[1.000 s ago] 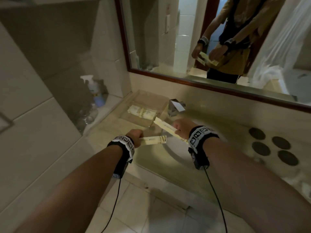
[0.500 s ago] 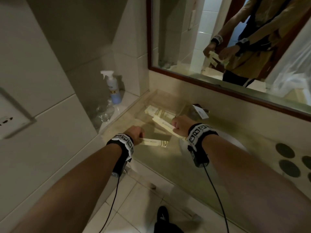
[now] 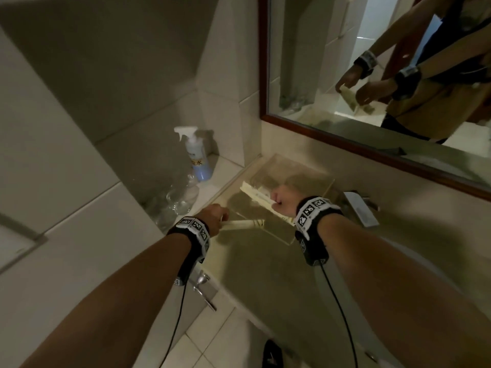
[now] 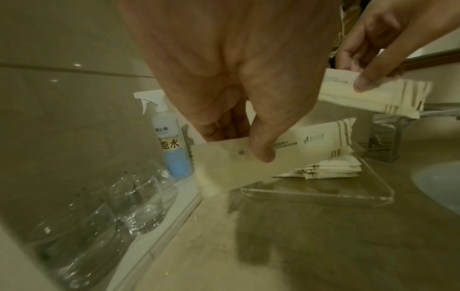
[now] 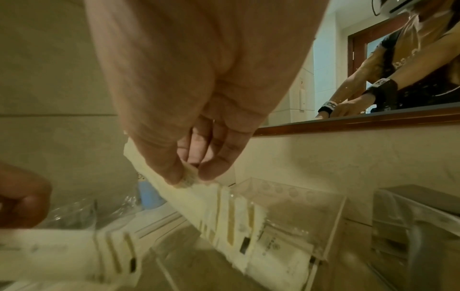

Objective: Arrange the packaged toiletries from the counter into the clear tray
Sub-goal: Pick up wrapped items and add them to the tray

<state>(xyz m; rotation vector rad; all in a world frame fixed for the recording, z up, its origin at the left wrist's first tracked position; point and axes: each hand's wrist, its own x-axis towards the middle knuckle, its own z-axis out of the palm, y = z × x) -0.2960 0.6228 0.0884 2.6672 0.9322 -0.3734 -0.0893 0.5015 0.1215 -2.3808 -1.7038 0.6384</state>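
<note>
A clear tray (image 3: pixel 325 185) (image 4: pixel 373 194) (image 5: pixel 333 212) sits on the counter below the mirror, with several cream packets (image 4: pixel 326 170) lying flat inside. My left hand (image 3: pixel 214 216) (image 4: pixel 251 149) pinches one cream striped packet (image 3: pixel 240 223) (image 4: pixel 293 151) (image 5: pixel 62 254) just at the tray's near left edge. My right hand (image 3: pixel 281 203) (image 5: pixel 191 177) pinches another cream packet (image 3: pixel 256 196) (image 4: pixel 368 98) (image 5: pixel 224 206) and holds it tilted above the tray.
A spray bottle (image 3: pixel 196 155) (image 4: pixel 171 145) with blue liquid stands on the white ledge left of the tray, beside clear glasses (image 3: pixel 180 197) (image 4: pixel 139 202). A metal holder (image 3: pixel 358 211) sits right of the tray. The sink basin (image 4: pixel 438 185) lies to the right.
Both hands have moved forward and left toward the tray with their packets. The right hand's packet now hangs over the tray; the left packet reaches its near edge.
</note>
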